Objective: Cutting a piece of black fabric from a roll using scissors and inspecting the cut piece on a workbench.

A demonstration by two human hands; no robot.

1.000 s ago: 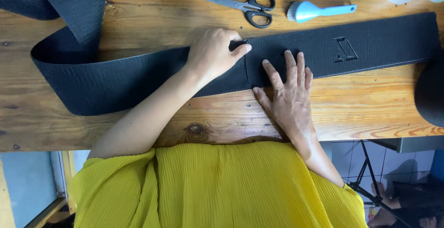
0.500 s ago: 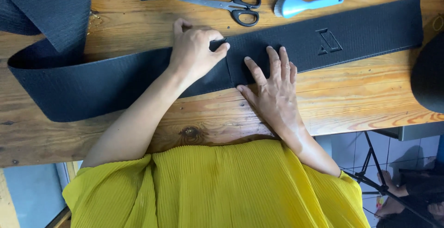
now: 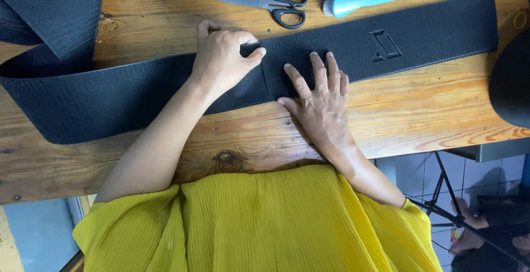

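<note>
1. Since the earlier frames the hands are sitting a little farther left and higher in view, and the scissors [image 3: 270, 4] and brush [image 3: 356, 1] are showing closer to the top edge; the hands' hold on the band looks much the same.
2. The wide black webbing band [image 3: 419, 35] is lying flat across the wooden worktop [image 3: 430, 117], its left end looping back up at the far left.
3. The left hand [image 3: 223, 59] is curling over the band at a cross seam or fold, thumb pressing its edge; whether the grip is pinching a layer I cannot tell (the fingers are hiding it).
4. The right hand [image 3: 320, 101] is lying open and flat, fingers spread on the band, holding nothing.
5. A raised emblem [image 3: 385, 46] is sitting further right.
6. Risk, as I judge it: the fold may be slipping askew if the flat hand eases off, since the looped end is pulling leftward.
</note>
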